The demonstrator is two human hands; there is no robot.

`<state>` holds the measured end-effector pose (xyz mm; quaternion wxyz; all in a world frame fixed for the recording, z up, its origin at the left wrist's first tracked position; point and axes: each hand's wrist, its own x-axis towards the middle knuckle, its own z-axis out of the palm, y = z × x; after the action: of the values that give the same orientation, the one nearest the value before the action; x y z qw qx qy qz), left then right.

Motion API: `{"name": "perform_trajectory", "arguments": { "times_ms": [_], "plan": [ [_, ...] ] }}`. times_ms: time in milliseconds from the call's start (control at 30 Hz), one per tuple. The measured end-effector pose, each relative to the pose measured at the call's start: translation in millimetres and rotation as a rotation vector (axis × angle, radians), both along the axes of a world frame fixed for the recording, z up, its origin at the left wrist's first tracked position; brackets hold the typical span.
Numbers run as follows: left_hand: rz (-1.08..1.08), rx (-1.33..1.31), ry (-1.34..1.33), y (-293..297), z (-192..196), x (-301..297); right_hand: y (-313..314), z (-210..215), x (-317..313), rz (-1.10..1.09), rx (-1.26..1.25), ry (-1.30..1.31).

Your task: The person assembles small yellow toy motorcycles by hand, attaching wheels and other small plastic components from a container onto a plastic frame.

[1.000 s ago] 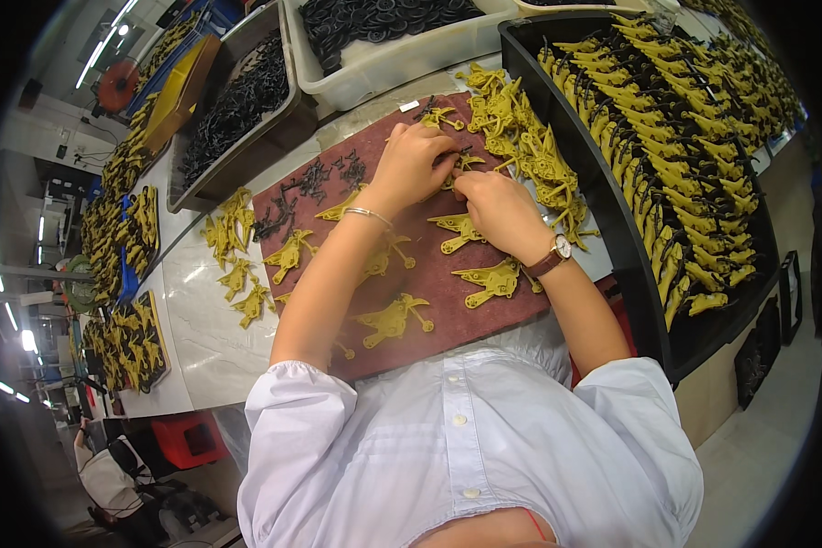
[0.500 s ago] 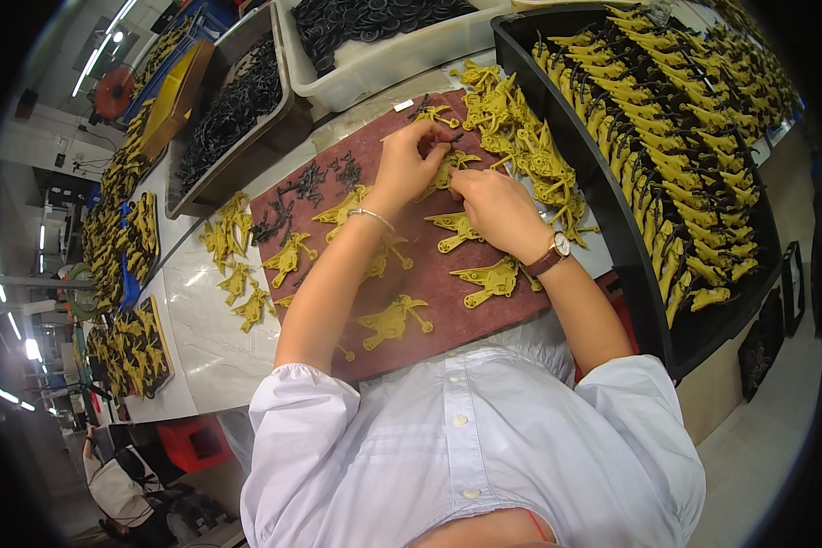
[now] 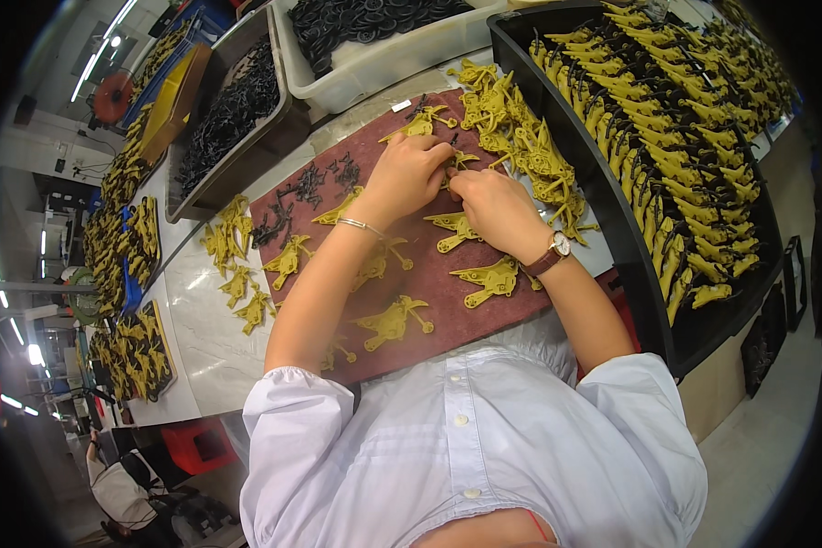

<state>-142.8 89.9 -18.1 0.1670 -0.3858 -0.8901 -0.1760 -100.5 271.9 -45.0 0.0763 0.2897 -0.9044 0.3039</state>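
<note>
My left hand (image 3: 413, 175) is closed, its fingertips bent down at a yellow plastic part (image 3: 466, 160) on the reddish-brown mat (image 3: 420, 247). From the right, my right hand (image 3: 498, 210) meets it there, fingers curled and pressed against the same part. My hands cover most of the part, and what lies under the fingertips is hidden. A small black piece (image 3: 454, 139) shows just beyond them. Similar yellow parts lie spread on the mat, one beak-shaped part (image 3: 489, 281) near my right wrist and another part (image 3: 393, 321) toward me.
Small black pieces (image 3: 306, 187) lie loose at the mat's left. A heap of yellow parts (image 3: 521, 128) borders its far right. Beyond stand a white bin (image 3: 402, 50) of black rings and a grey bin (image 3: 279, 119) of black pieces. A black tray (image 3: 580, 155) holds rows of yellow parts.
My left hand has turned and come down over the yellow part, its raised fingers now bent lower. More of a yellow part beyond it shows. My right hand has hardly moved.
</note>
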Motion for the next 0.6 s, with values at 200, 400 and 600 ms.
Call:
{"name": "perform_trajectory", "arguments": {
  "times_ms": [200,400,600],
  "plan": [
    [0.064,-0.051,-0.112,0.7,3.2,2.3,-0.7,0.0,-0.4,0.014,0.003,0.027],
    [0.096,-0.131,-0.040,0.4,2.3,3.8,-1.9,4.7,1.7,0.027,0.077,0.030],
    [0.137,-0.074,-0.095,-3.4,9.0,6.8,6.1,3.7,-7.9,0.066,-0.051,-0.011]
  ]
}}
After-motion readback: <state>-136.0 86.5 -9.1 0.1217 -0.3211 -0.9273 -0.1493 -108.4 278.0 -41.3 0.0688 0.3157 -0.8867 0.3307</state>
